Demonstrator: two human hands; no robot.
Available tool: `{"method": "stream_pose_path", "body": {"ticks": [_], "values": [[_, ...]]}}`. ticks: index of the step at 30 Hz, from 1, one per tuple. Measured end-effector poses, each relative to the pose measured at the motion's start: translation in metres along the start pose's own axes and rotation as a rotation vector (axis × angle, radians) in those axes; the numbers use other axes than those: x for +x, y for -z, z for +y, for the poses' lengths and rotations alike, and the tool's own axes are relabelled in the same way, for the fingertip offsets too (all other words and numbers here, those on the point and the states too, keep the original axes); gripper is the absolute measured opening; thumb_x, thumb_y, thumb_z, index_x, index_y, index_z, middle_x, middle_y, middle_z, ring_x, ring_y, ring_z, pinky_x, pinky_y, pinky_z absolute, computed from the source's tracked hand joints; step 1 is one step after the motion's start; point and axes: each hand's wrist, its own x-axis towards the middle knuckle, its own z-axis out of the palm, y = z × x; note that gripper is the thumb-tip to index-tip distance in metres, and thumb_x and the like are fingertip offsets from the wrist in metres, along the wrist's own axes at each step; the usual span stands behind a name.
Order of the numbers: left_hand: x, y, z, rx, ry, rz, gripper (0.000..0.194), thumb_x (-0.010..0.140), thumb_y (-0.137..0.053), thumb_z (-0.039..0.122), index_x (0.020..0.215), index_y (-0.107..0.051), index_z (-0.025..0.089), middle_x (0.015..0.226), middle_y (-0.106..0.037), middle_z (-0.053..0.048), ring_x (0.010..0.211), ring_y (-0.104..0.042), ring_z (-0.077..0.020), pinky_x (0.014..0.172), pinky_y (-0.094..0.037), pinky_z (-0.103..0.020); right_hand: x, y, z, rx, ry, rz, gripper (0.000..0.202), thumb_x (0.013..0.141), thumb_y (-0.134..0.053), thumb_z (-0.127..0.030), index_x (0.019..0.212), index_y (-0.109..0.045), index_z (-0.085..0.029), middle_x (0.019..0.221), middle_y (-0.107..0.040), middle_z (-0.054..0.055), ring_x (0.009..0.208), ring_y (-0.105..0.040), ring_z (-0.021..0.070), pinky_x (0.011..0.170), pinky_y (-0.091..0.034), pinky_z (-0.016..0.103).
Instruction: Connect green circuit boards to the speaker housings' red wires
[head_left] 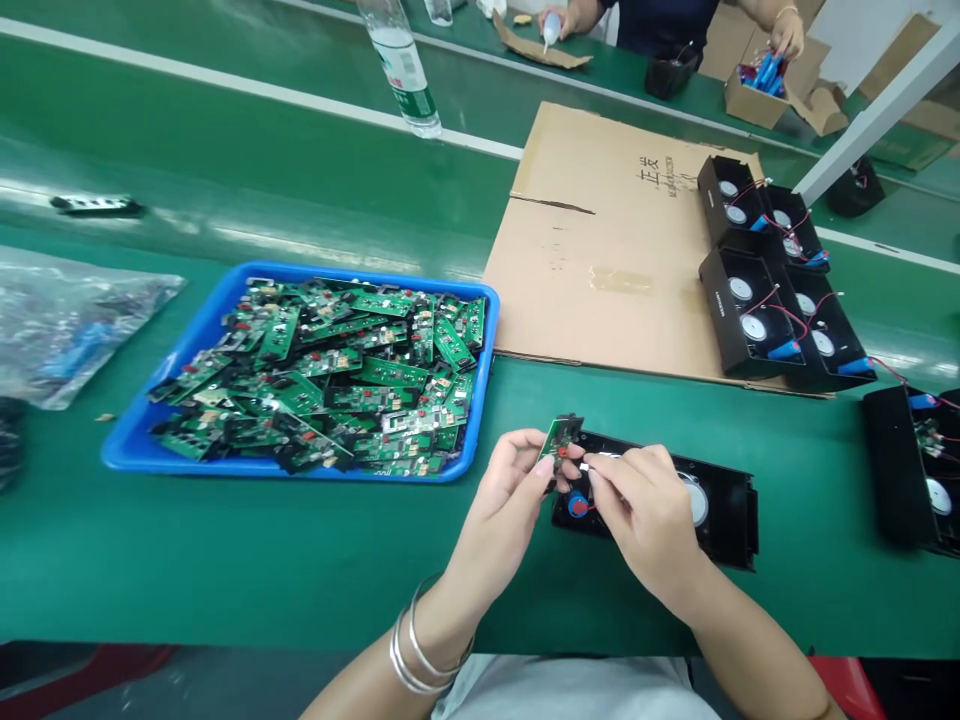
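- Nearest the camera, on the green desk (pixel 225 560), the left hand (pixel 510 500) pinches a small green circuit board (pixel 561 436) between thumb and fingers, holding it tilted just above a black fan housing (pixel 724 515).
- Beside it, the right hand (pixel 645 515) has its fingertips closed on a small white connector (pixel 586 467), right against the board's lower edge.
- Under both hands the black fan housing lies flat on the desk, with a blue part (pixel 576 505) and a round white fan hub (pixel 697 500) showing.
- Left of the hands, a blue tray (pixel 135 440) is heaped with green circuit boards (pixel 330 380).
- Further right, more black fan units (pixel 772 290) with red and blue wires sit on a flattened cardboard sheet (pixel 600 250).
- At the far left lies a clear plastic bag (pixel 67 320).
- Beyond, a plastic water bottle (pixel 401 70) stands on the desk, and another person's hands (pixel 559 18) work at cardboard boxes (pixel 757 95).
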Motion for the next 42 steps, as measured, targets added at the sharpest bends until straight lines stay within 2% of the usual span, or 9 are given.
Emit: {"method": "stream_pose_path", "body": {"ticks": [7, 14, 19, 24, 30, 33, 37, 40, 42], "values": [[-0.005, 0.004, -0.006, 0.066, -0.039, -0.071, 0.027, 0.081, -0.065, 0.039, 0.1, -0.063, 0.02, 0.105, -0.068, -0.007, 0.093, -0.064, -0.0202, 0.079, -0.054, -0.031, -0.001, -0.008, -0.006, -0.202, 0.18, 0.104, 0.019, 0.092, -0.046, -0.011, 0.095, -0.064, -0.01, 0.056, -0.053, 0.0, 0.053, -0.043, 0.0132, 0.058, -0.032, 0.031], [-0.012, 0.007, -0.014, 0.132, -0.109, -0.071, 0.025, 0.085, -0.061, 0.038, 0.106, -0.067, 0.025, 0.109, -0.069, -0.004, 0.092, -0.066, -0.018, 0.083, -0.055, -0.029, 0.0, -0.007, -0.007, -0.208, 0.182, 0.106, 0.018, 0.092, -0.047, -0.01, 0.096, -0.064, -0.005, 0.057, -0.055, 0.002, 0.054, -0.043, 0.0136, 0.058, -0.032, 0.032], [-0.01, 0.005, -0.017, 0.105, -0.111, -0.021, 0.027, 0.08, -0.067, 0.041, 0.1, -0.071, 0.023, 0.102, -0.073, -0.006, 0.094, -0.068, -0.0211, 0.088, -0.054, -0.033, 0.0, -0.009, -0.006, -0.222, 0.165, 0.121, 0.018, 0.093, -0.046, -0.01, 0.094, -0.064, -0.009, 0.056, -0.054, 0.0, 0.053, -0.043, 0.0128, 0.059, -0.033, 0.031], [-0.013, 0.008, -0.021, 0.229, -0.17, 0.017, 0.029, 0.078, -0.068, 0.043, 0.098, -0.073, 0.024, 0.101, -0.074, -0.007, 0.091, -0.069, -0.0228, 0.083, -0.056, -0.034, -0.003, -0.004, -0.004, -0.186, 0.208, 0.103, 0.021, 0.093, -0.042, -0.01, 0.101, -0.062, -0.007, 0.062, -0.059, 0.003, 0.056, -0.047, 0.014, 0.06, -0.036, 0.032], [-0.023, 0.006, -0.02, 0.422, -0.312, 0.013, 0.021, 0.083, -0.063, 0.037, 0.098, -0.073, 0.028, 0.109, -0.072, -0.004, 0.105, -0.065, -0.0284, 0.095, -0.051, -0.045, -0.005, -0.001, -0.004, -0.104, 0.186, 0.122, 0.022, 0.094, -0.041, -0.01, 0.105, -0.06, -0.011, 0.062, -0.061, 0.002, 0.055, -0.048, 0.0132, 0.059, -0.037, 0.032], [-0.023, 0.003, -0.018, 0.452, -0.321, 0.03, 0.019, 0.082, -0.064, 0.035, 0.096, -0.073, 0.027, 0.107, -0.073, -0.005, 0.103, -0.066, -0.0289, 0.094, -0.052, -0.045, -0.005, -0.002, -0.004, -0.084, 0.169, 0.131, 0.025, 0.095, -0.039, -0.011, 0.104, -0.062, -0.011, 0.063, -0.061, 0.002, 0.055, -0.048, 0.0132, 0.06, -0.038, 0.032], [-0.019, 0.004, -0.006, 0.362, -0.22, -0.078, 0.026, 0.076, -0.071, 0.029, 0.101, -0.069, 0.024, 0.105, -0.073, -0.008, 0.097, -0.069, -0.0268, 0.086, -0.057, -0.038, -0.008, 0.016, 0.005, -0.031, 0.131, -0.006, 0.025, 0.096, -0.039, -0.014, 0.106, -0.062, -0.01, 0.074, -0.065, 0.006, 0.068, -0.054, 0.0158, 0.068, -0.042, 0.033], [-0.017, 0.013, 0.009, 0.271, -0.064, -0.152, 0.044, 0.072, -0.076, 0.024, 0.114, -0.062, 0.026, 0.094, -0.075, -0.007, 0.082, -0.073, -0.0253, 0.072, -0.06, -0.034, -0.018, 0.05, 0.025, -0.008, 0.001, -0.157, 0.029, 0.096, -0.037, -0.014, 0.112, -0.061, -0.016, 0.093, -0.065, 0.008, 0.084, -0.056, 0.0183, 0.074, -0.045, 0.033], [-0.017, 0.02, 0.016, 0.258, 0.021, -0.172, 0.046, 0.071, -0.077, 0.025, 0.115, -0.064, 0.027, 0.087, -0.074, -0.007, 0.079, -0.073, -0.026, 0.065, -0.06, -0.03, -0.031, 0.071, 0.042, 0.019, -0.069, -0.294, 0.034, 0.094, -0.036, -0.01, 0.11, -0.063, -0.021, 0.095, -0.064, 0.007, 0.085, -0.056, 0.0178, 0.072, -0.047, 0.032]]}}
